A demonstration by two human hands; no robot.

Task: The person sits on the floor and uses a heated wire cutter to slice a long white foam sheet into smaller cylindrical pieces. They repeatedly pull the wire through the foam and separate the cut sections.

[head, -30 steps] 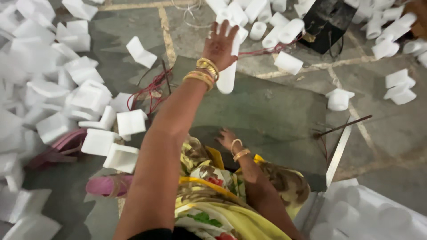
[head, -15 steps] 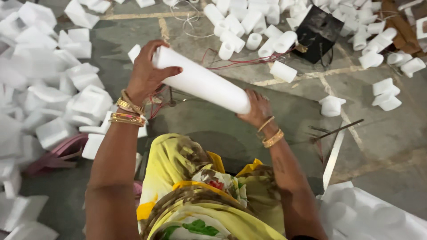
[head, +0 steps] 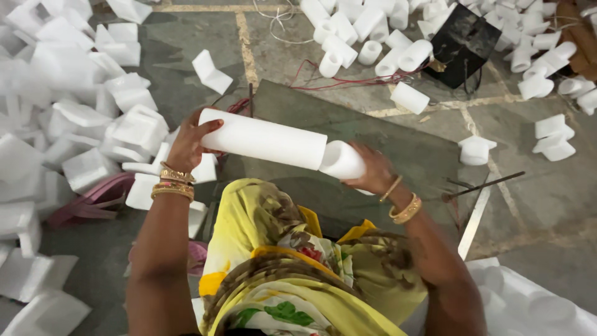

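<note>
Where one foam tube (head: 264,142) was, short piece (head: 342,160) now separated; right hand (head: 372,171) holding it.

Person, seen from above: bare forearms, no sleeves in view. Left hand (head: 186,142) wrist carries stacked gold bangles; right hand (head: 373,171) wrist carries two gold bangles, one thin and one thicker. Garment: draped yellow cloth with brown mottling and red, green and white floral print.

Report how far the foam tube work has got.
Done: short white foam tubes lie heaped on the floor beyond the dark mat. In hand: left hand grips a long foam cylinder, right hand holds a short piece at its end, angled apart. Left: the long section is uncut; foam blocks lie at the left.
</note>
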